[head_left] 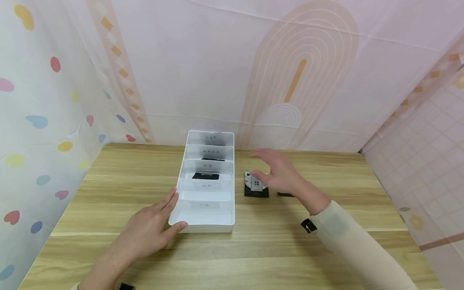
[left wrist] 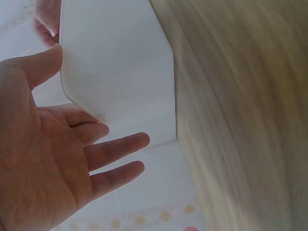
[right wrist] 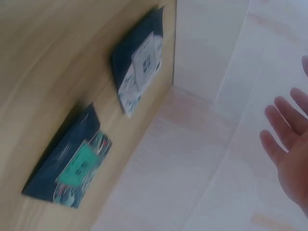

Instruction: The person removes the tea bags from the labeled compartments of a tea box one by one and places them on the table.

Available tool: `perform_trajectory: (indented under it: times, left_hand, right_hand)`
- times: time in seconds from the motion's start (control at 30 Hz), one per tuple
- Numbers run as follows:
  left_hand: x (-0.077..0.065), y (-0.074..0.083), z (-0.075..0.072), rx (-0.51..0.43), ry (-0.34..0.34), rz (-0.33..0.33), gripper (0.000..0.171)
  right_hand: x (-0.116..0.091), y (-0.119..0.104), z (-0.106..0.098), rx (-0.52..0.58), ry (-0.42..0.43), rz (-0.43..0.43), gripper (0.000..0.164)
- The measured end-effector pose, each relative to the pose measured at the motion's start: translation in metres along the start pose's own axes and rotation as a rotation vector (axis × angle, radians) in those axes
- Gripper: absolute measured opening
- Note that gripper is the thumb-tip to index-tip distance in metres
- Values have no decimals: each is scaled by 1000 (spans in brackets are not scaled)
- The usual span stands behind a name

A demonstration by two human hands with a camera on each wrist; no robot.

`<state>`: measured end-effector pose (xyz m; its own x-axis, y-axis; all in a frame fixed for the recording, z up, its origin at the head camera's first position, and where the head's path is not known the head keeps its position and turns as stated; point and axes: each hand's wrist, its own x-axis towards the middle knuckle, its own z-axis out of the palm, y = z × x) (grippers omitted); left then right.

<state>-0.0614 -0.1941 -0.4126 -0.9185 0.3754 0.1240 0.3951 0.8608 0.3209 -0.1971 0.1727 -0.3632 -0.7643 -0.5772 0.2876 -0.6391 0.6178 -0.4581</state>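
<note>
A white divided box [head_left: 208, 228] stands left of centre in the head view, with several labelled compartments in a row. My left hand [head_left: 146, 230] rests at its near left corner; in the left wrist view the thumb and index finger touch the rim, the other fingers extended. Dark packets lie in the middle compartment [head_left: 205, 176] and, showing only an edge, one compartment farther back. My right hand [head_left: 280, 173] hovers with spread fingers over a black packet with a white label [head_left: 256, 184]. A green-labelled packet [right wrist: 72, 161] lies beside that one, mostly hidden by my wrist in the head view.
The wooden table [head_left: 232, 262] runs back to a patterned curtain [head_left: 203, 72] close behind the box. More curtain hangs along both sides. A black strap [head_left: 309, 225] shows at the right sleeve.
</note>
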Motion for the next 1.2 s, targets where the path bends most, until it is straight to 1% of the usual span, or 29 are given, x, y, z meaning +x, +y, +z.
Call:
perform_trajectory:
  times: [0.2, 0.27, 0.43, 0.5, 0.6, 0.83, 1.1, 1.2]
  left_hand:
    - [0, 0, 0, -4, 9, 3, 82]
    - [0, -1, 0, -4, 7, -1, 83]
    - [0, -1, 0, -4, 6, -3, 83]
    - [0, -1, 0, -5, 6, -2, 83]
    - [0, -1, 0, -5, 7, 2, 83]
    - [0, -1, 0, 0, 6, 5, 82]
    - [1, -1, 0, 5, 6, 6, 83]
    - [1, -1, -1, 9, 5, 8, 83]
  right_hand:
    - [8, -9, 13, -20, -23, -41, 50]
    - [11, -11, 18, -26, -28, -67, 51]
    - [18, -17, 30, 9, -33, -123, 52]
    - [21, -20, 35, 23, -37, -127, 53]
    - [24, -24, 42, 33, -57, -107, 53]
    - [33, -36, 54, 48, -160, -20, 60]
    - [41, -43, 67, 75, -196, 17, 58]
    - [44, -44, 72, 75, -213, 42, 58]
